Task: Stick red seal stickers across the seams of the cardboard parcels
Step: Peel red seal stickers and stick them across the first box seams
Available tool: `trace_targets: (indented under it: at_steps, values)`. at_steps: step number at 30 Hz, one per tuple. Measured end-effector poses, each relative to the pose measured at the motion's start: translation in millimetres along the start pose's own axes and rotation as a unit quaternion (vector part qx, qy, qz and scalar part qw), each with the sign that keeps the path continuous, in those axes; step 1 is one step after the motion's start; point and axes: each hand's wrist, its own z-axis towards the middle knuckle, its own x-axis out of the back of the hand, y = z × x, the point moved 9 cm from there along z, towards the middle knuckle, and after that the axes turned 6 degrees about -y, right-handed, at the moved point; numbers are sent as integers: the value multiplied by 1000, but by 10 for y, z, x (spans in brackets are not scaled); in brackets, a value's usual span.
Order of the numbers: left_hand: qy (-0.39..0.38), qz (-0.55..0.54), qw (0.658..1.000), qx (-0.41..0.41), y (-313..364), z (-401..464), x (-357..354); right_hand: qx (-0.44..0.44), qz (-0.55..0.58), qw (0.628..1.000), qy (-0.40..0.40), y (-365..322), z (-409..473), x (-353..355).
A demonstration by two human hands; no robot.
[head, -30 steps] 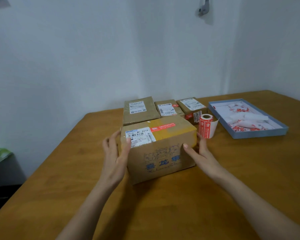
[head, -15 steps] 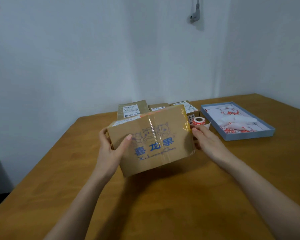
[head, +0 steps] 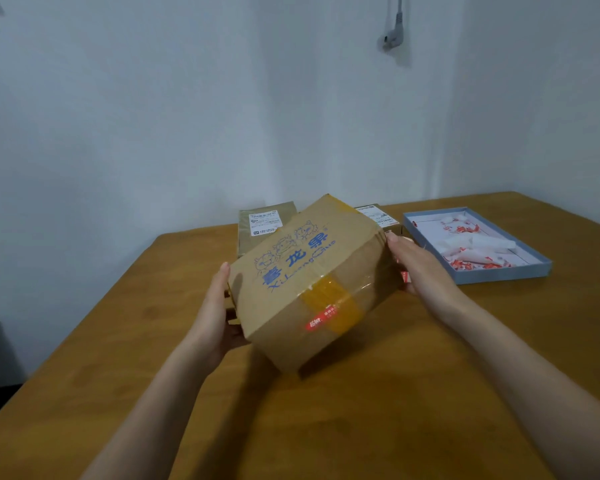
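parcel (head: 312,282) held tilted above table (head: 361,427) | left hand (head: 212,317), right hand (head: 420,268): straight fingers pressed flat on opposite ends | red seal sticker (head: 321,318) between them

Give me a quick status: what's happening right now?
Both hands, left and right, hold brown cardboard parcel tilted above table. Red seal sticker on taped seam. Nothing blocking.

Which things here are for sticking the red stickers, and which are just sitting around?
For the job:
big parcel, held by left hand and right hand
red seal sticker
small parcels

Just lying about:
blue tray of peeled scraps
wall plug
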Motion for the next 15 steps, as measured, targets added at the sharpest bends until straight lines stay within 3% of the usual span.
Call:
trace_targets:
  at_steps: [9,15]
  values:
    - [6,127,992,11,122,-44,49,-51,-109,990,69,95,4,63]
    - [52,199,978,-26,246,-67,3,-82,-150,984,47,259,-4,80]
